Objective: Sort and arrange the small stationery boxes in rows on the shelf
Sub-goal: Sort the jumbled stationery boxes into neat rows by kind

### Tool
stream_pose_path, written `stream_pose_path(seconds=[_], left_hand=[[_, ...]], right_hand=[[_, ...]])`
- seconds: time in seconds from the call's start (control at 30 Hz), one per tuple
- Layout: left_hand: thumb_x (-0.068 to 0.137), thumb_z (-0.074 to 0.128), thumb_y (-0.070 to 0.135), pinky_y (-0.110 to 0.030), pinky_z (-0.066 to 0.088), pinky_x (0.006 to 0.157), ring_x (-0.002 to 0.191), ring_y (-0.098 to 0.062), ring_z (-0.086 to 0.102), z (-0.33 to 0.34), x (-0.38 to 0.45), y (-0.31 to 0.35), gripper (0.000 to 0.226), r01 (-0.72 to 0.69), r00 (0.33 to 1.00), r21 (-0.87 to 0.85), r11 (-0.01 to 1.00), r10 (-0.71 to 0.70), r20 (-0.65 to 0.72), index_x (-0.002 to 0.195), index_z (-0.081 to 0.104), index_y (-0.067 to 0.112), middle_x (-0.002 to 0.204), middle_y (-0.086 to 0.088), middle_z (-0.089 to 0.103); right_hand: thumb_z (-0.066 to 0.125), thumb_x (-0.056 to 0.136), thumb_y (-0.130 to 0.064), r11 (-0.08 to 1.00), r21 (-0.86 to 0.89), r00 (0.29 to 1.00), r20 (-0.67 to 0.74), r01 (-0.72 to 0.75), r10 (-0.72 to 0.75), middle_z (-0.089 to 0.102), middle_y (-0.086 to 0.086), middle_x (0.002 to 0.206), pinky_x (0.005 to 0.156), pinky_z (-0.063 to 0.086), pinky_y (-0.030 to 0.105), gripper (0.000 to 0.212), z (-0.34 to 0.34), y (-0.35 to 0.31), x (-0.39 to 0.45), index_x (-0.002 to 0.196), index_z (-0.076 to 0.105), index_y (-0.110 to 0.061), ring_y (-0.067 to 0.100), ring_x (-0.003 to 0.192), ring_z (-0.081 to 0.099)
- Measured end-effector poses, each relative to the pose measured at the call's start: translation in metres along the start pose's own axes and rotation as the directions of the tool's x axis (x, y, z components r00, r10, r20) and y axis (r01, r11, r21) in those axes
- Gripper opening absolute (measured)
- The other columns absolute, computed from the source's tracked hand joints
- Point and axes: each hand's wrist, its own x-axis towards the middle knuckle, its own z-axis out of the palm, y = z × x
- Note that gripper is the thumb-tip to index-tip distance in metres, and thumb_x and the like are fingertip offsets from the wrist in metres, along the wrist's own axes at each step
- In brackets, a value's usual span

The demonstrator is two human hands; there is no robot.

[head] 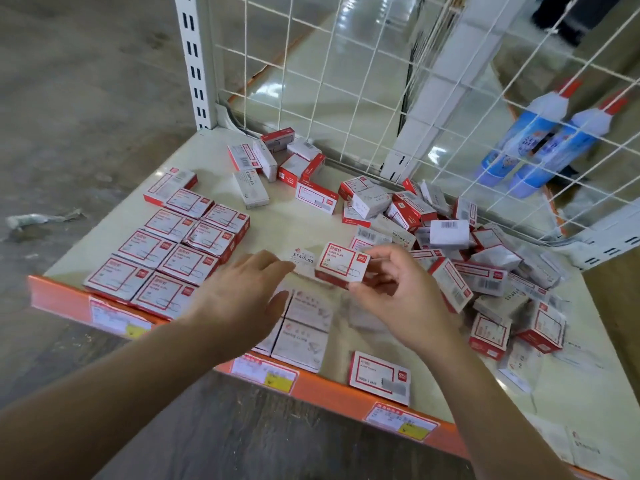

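Pinched between thumb and curled fingers of the right hand [398,292], a small rectangular cardboard box [343,266] is held just above the cream shelf [294,223]; its white top is framed in red and is printed "PAPER CLIPS" beside a red logo square. The left hand [235,292] is held flat above the shelf with fingers straight and loosely spread, gripping nothing. A pale box marked "STAPLES" [303,259] is seen lying just behind the fingertips. At the left front, matching red-and-white boxes [166,251] are laid flat in neat rows, some under glossy crinkled wrap. A jumbled heap of boxes [450,237] is piled at the right against the white wire mesh [346,81], several with barcodes showing. Paper price labels [265,370] with yellow patches are fixed to the orange shelf edge [329,386]; their print cannot be read.
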Motion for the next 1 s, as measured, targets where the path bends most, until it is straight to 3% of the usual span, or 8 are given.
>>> stream_pose_path(seconds=[0.1,0.23,0.4,0.57,0.7,0.83,1.0], left_hand=[[0.097,0.038,0.032,-0.027,0.028,0.107,0.131,-0.011,0.033,-0.007,0.004,-0.023,0.045,0.066,0.998,0.053,0.996,-0.065,-0.025,0.140,0.033,0.026,0.144,0.009,0.035],[0.097,0.036,0.032,-0.029,0.022,0.110,0.136,-0.014,0.027,-0.016,0.008,-0.047,0.046,0.170,0.985,0.108,0.980,-0.164,-0.059,0.142,0.032,0.026,0.150,0.007,0.027],[0.097,0.034,0.035,-0.027,0.010,0.114,0.143,-0.016,0.012,-0.022,0.008,-0.071,0.053,0.225,0.973,0.100,0.969,-0.219,-0.068,0.147,0.020,0.024,0.156,0.003,0.011],[0.098,0.026,0.042,-0.026,0.000,0.114,0.144,-0.013,-0.001,-0.023,0.020,-0.090,0.056,0.202,0.979,0.133,0.970,-0.203,-0.009,0.148,0.007,0.029,0.157,0.005,-0.003],[0.098,0.024,0.044,-0.027,0.004,0.116,0.144,-0.011,0.003,-0.020,0.028,-0.097,0.051,0.208,0.978,0.106,0.972,-0.210,0.000,0.147,0.017,0.032,0.156,0.008,0.004],[0.098,0.026,0.041,-0.026,0.012,0.114,0.142,-0.011,0.014,-0.020,0.031,-0.101,0.047,0.204,0.979,0.058,0.977,-0.203,-0.020,0.144,0.027,0.032,0.155,0.009,0.016],[0.097,0.029,0.041,-0.025,0.029,0.106,0.134,-0.011,0.030,-0.026,0.036,-0.103,0.042,0.185,0.982,0.025,0.982,-0.184,-0.042,0.137,0.039,0.035,0.148,0.012,0.030]], right_hand=[[0.071,0.078,-0.027,0.999,-0.027,1.000,-0.010,0.019,-0.019,0.065,-0.018,0.099,0.075,0.051,0.022,0.033,0.014,-0.007,0.021,0.100,0.048,-0.036,-0.003,0.086,0.063],[0.072,0.079,-0.023,0.999,-0.009,0.999,-0.006,0.052,-0.052,0.062,-0.023,0.088,0.066,0.046,0.006,0.032,0.028,-0.018,0.042,0.099,0.049,-0.034,-0.009,0.081,0.061],[0.069,0.082,-0.025,0.999,0.010,0.998,0.031,0.049,-0.049,0.060,-0.023,0.087,0.060,0.044,0.005,0.030,0.046,-0.032,0.063,0.101,0.047,-0.035,-0.010,0.080,0.060],[0.070,0.080,-0.025,0.998,0.015,0.997,-0.050,0.067,-0.067,0.066,-0.014,0.094,0.071,0.051,0.021,0.028,0.068,-0.041,0.091,0.101,0.051,-0.032,0.000,0.083,0.062],[0.070,0.081,-0.023,0.998,0.050,0.998,-0.059,0.040,-0.037,0.063,-0.015,0.090,0.070,0.049,0.016,0.027,0.078,-0.042,0.109,0.101,0.053,-0.029,0.000,0.086,0.062],[0.069,0.081,-0.029,0.999,0.042,0.997,-0.072,0.015,-0.012,0.061,-0.009,0.104,0.081,0.050,0.026,0.032,0.092,-0.046,0.124,0.109,0.056,-0.023,0.007,0.093,0.059],[0.069,0.081,-0.031,0.999,-0.028,0.995,-0.087,0.044,-0.046,0.054,-0.004,0.108,0.069,0.038,0.006,0.038,0.112,-0.055,0.139,0.115,0.058,-0.017,0.009,0.093,0.055]])
